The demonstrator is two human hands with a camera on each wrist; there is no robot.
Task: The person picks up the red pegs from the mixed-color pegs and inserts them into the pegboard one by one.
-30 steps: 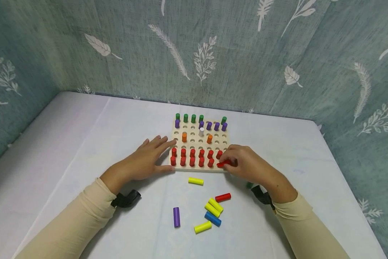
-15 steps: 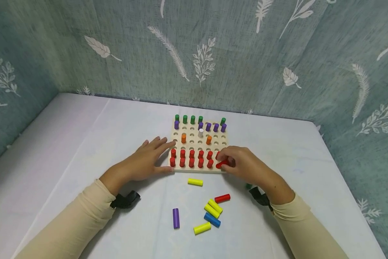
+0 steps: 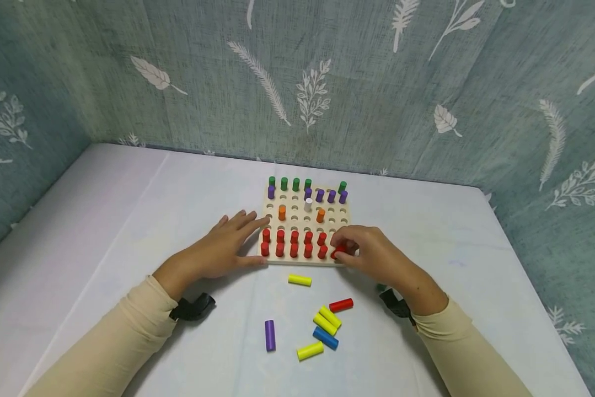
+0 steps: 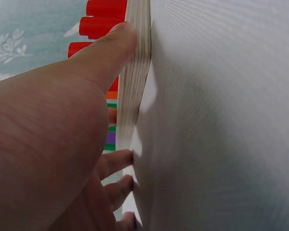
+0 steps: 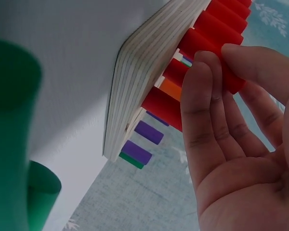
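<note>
A wooden pegboard (image 3: 304, 264) lies on the table, with two front rows of upright red pegs and green, purple, orange and white pegs farther back. My left hand (image 3: 223, 248) rests at its left side, fingers spread, with the thumb against the front edge, as the left wrist view shows. At the front right corner my right hand (image 3: 376, 256) pinches a red peg (image 5: 232, 81) between thumb and fingertips. That peg looks tilted in the right wrist view. Whether its lower end is inside a hole cannot be made out. Fingers cover part of the right-hand red pegs.
In front of the board lie a yellow peg (image 3: 299, 280), a red peg (image 3: 341, 304), a blue peg (image 3: 325, 338), a purple peg (image 3: 269, 335) and more yellow pegs (image 3: 310, 351). Green pegs (image 5: 9, 139) lie near my right wrist. A patterned cloth wall (image 3: 188, 110) stands behind the table.
The right hand has shifted slightly left, and the red peg in it has turned from nearly flat to a steeper angle. My left hand stays at the board's side.
</note>
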